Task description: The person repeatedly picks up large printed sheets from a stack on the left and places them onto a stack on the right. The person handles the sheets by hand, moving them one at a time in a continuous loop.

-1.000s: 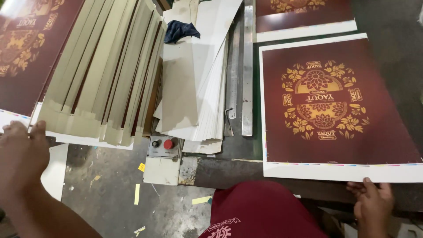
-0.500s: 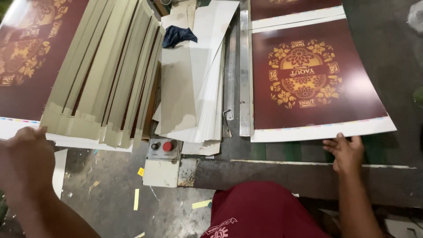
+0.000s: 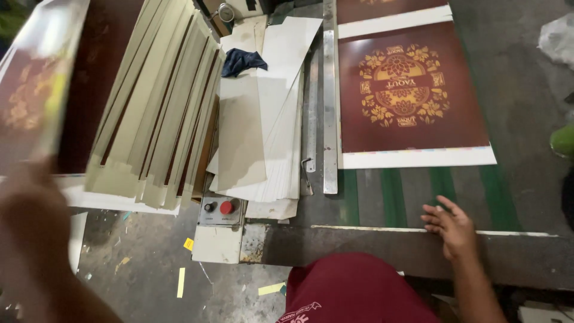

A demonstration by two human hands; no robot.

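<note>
Head view blurs my left hand (image 3: 27,230) badly at the lower left edge; it is so smeared that I cannot tell whether its fingers are clenched or loose. Just above it a dark red sheet with gold print (image 3: 36,90) stands tilted up at the left border, also blurred and cut off by the frame, and whether my hand is touching it I cannot say. My right hand (image 3: 452,227) is sharp: fingers released and spread, grasping nothing, lying at the front edge of the desk (image 3: 526,107) over green stripes (image 3: 442,188) painted on it. Well clear of that hand, farther up the desk, lies the printed sheet (image 3: 412,90), dark red with a gold flower emblem and a white margin along its near side, flat and pressed along a long metal ruler bar (image 3: 329,96) on its left. Another sheet of the same kind (image 3: 391,12) shows beyond it, cut off by the top border. Left of the bar sits a stack of grey-white boards (image 3: 269,119) with a dark blue rag (image 3: 242,60) on top, then fanned cream strips (image 3: 161,107). A small control box with a red button (image 3: 220,208) hangs at the desk's front. Below, the concrete floor (image 3: 149,263) carries yellow paper scraps (image 3: 181,281). My maroon shirt (image 3: 359,290) fills the bottom middle.
</note>
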